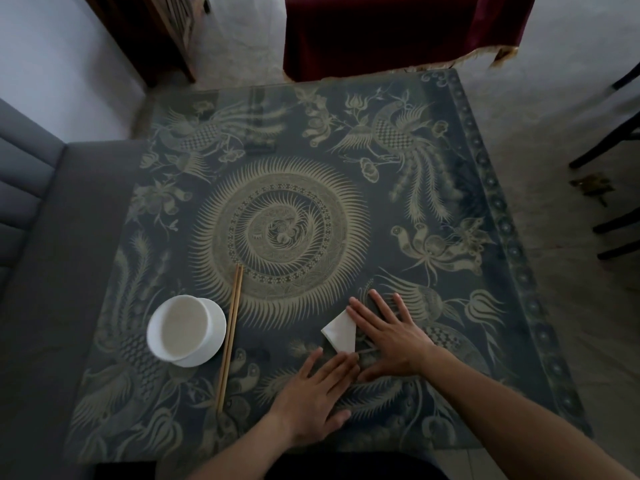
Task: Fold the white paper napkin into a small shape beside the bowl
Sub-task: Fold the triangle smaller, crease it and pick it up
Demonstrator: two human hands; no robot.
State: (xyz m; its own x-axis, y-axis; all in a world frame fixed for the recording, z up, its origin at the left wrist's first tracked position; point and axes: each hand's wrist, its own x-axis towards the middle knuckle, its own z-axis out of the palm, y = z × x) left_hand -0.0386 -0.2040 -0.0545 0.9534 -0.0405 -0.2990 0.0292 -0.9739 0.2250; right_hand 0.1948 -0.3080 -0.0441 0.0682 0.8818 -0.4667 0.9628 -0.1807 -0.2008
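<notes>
Left hand (313, 398) flat, fingers spread, fingertips at the folded napkin's (339, 332) near corner; right hand (391, 332) flat over its right side. Bowl (183, 329) and 2 chopsticks (230, 336) left of both hands.

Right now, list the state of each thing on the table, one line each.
napkin: folded small, flat on the table, partly under the right hand.
right hand: open, palm down, pressing the napkin.
left hand: open, flat, fingertips at the napkin's near corner.
bowl: upright, appears empty, on a white plate.
chopsticks: lying paired beside the bowl, untouched.
</notes>
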